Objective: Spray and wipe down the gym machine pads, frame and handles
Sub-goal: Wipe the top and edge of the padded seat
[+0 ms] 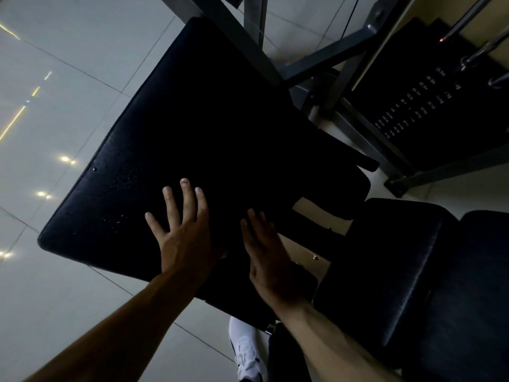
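The big black pad (220, 133) fills the middle of the view, tilted, with its long side running from lower left to upper right. Small water drops (121, 183) sit on its surface near the lower left edge.

The left hand (184, 230) lies flat on the pad near its lower edge, palm down, with the fingers (168, 205) spread wide. Its grip is released; it grasps nothing. The right hand (267, 255) is just beside it, over the lower right part of the pad. Its fingers are straight and together, and this grip is released too, with nothing in it. It looks a little blurred, and I cannot tell if it touches the pad or only hovers above it. Both forearms are bare.

To the right of the hands there are two more dark pads, the seat (385, 271) and another cushion (482, 285), close beside each other. The grey frame (316, 62) rises behind the big pad in the upper part of the view. Behind the frame, at upper right, stands the weight stack (413, 106) with small white numbers on it.

Below the pad, a white shoe (245, 351) stands on the floor (68, 64), which is of pale glossy tiles with small light reflections at the left.
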### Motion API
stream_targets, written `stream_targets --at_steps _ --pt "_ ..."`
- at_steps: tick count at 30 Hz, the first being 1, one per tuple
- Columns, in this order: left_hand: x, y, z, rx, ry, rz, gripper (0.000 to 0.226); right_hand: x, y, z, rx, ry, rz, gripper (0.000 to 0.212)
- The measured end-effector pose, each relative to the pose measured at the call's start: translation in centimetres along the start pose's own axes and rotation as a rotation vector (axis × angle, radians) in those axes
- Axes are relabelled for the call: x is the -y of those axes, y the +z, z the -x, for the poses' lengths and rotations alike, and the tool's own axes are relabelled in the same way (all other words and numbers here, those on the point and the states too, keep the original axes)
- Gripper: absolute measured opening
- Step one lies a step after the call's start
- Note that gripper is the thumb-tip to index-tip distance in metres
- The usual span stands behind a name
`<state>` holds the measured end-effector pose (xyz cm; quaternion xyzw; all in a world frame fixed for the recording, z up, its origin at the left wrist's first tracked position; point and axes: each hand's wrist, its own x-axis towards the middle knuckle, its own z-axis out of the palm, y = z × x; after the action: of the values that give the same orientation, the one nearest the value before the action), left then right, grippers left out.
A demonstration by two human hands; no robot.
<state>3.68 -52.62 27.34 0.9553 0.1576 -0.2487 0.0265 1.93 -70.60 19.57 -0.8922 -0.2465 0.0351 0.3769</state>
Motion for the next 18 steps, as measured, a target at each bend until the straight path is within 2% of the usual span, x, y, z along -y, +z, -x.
stream_targets --at_steps 2,6,7,9,12,14,16,18 --pt "0.0 0.0 0.0 -0.009 -0.001 0.0 0.151 -1.6 -0.9 -3.8 -0.058 0.002 0.019 0.068" --pt "0.2 -0.2 0.1 -0.016 0.027 0.034 0.15 -2.7 -2.3 -13.1 -0.248 0.42 -0.038 0.056" --pt "0.3 -0.4 0.2 -0.022 0.037 0.045 0.149 -1.9 -1.7 -13.8 -0.26 0.438 -0.035 0.056" --pt "1.1 -0.5 0.8 -0.068 0.066 0.072 0.14 1.5 0.4 -11.9 -0.23 0.3 0.029 0.053" --pt "3.8 -0.6 2.5 -0.21 0.057 0.094 0.121 5.9 3.6 -5.6 -0.055 -0.038 0.119 0.055" --pt "6.4 -0.8 3.7 -0.258 -0.02 0.083 0.125 6.0 3.7 -4.9 0.022 -0.193 0.143 0.059" --pt "8.9 -1.2 4.5 -0.249 -0.089 0.094 0.131 4.7 2.8 -7.7 0.065 -0.28 0.187 0.063" --pt "11.1 -1.6 4.8 -0.224 -0.163 0.114 0.131 3.7 2.3 -11.7 0.014 -0.231 0.233 0.068"
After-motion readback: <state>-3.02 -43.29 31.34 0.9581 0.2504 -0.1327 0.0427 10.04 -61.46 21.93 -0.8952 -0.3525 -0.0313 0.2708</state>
